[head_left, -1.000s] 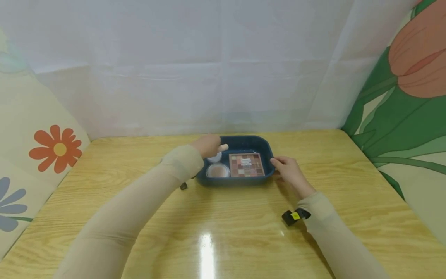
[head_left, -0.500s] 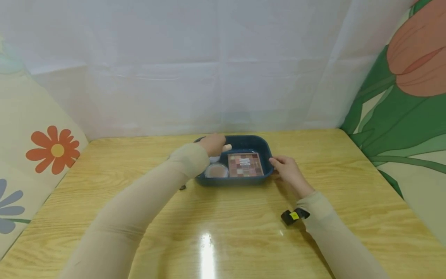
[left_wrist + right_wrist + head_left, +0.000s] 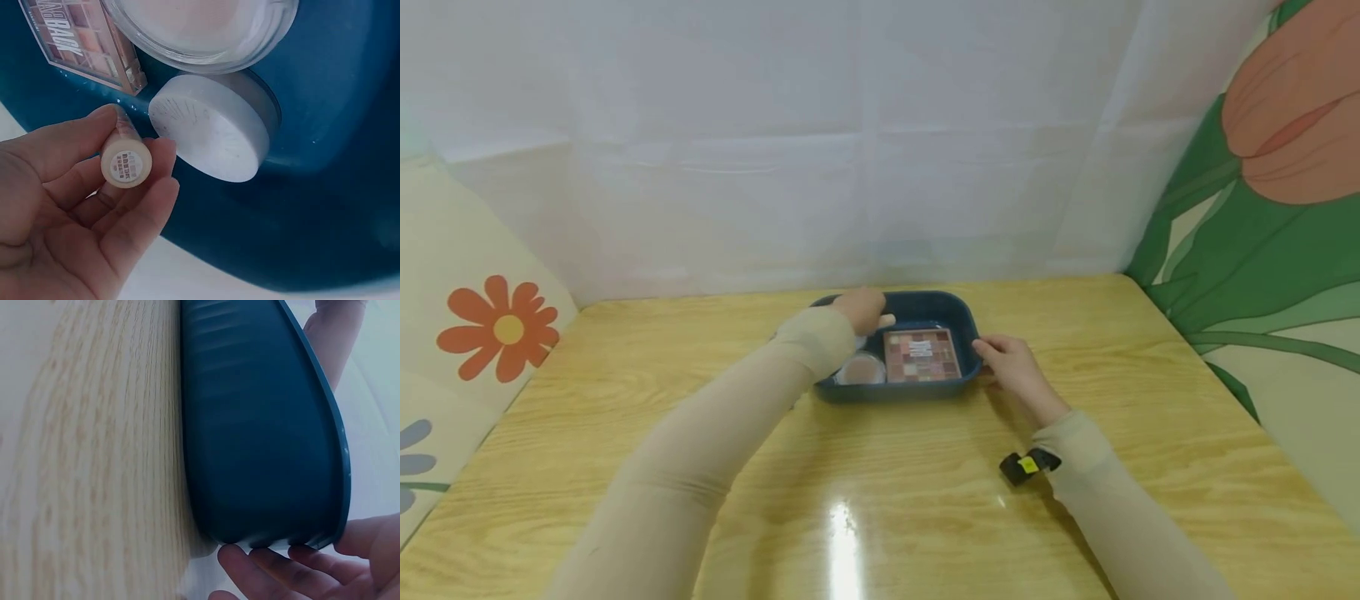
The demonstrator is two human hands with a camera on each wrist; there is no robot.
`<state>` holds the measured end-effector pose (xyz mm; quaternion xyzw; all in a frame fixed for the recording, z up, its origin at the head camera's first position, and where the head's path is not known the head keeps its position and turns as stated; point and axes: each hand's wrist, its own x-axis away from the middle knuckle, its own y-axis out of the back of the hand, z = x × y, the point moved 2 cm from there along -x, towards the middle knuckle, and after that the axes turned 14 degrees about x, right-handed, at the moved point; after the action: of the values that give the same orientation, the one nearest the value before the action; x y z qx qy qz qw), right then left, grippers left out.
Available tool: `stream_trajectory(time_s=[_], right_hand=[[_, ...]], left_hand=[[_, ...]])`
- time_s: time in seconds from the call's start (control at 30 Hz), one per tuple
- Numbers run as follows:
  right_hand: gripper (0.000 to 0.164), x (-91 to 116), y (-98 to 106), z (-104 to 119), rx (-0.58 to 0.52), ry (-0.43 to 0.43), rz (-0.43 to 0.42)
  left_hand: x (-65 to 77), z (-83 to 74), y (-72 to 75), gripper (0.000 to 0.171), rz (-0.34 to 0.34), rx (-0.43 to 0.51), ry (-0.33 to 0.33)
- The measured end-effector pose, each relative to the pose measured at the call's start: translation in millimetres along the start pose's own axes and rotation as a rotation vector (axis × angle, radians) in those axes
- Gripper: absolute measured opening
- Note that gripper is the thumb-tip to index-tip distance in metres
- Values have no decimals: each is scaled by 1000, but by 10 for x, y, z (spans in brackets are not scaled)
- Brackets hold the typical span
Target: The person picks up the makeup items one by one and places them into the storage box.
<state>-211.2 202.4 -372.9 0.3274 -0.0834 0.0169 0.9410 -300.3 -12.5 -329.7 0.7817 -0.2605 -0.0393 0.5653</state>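
Note:
My left hand (image 3: 861,310) is over the left end of a dark blue plastic basin (image 3: 898,392). In the left wrist view it pinches a small cream cosmetic tube (image 3: 125,165), whose labelled round end faces the camera. Close to the fingertips, a white-lidded round jar (image 3: 209,128) lies tilted on its side in the basin. A clear round powder case (image 3: 862,369) and a square eyeshadow palette (image 3: 922,356) also lie inside. My right hand (image 3: 1015,371) holds the basin's right end, thumb at the rim and fingers against the outer wall (image 3: 269,444).
The basin stands on a glossy wood-grain table (image 3: 917,492), near its back edge. Behind hangs a white cloth (image 3: 850,167). Flower-patterned panels (image 3: 1292,275) flank the table. A black wrist camera (image 3: 1018,468) sits below my right wrist.
My left hand has moved slightly right over the basin, still holding the cosmetic tube. My right hand keeps its hold on the basin's end. The head view has shifted a little.

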Motion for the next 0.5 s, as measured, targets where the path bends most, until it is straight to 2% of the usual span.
stream_trajectory(time_s=[0.23,0.5], right_hand=[[42,-5,-2,5,8,-2,3],[41,-10,-7,-3,-1,-1,-2]], left_hand=[[-103,-8,-52,35,1,-74,8],[-143,-68,-93,33,4,-135,7]])
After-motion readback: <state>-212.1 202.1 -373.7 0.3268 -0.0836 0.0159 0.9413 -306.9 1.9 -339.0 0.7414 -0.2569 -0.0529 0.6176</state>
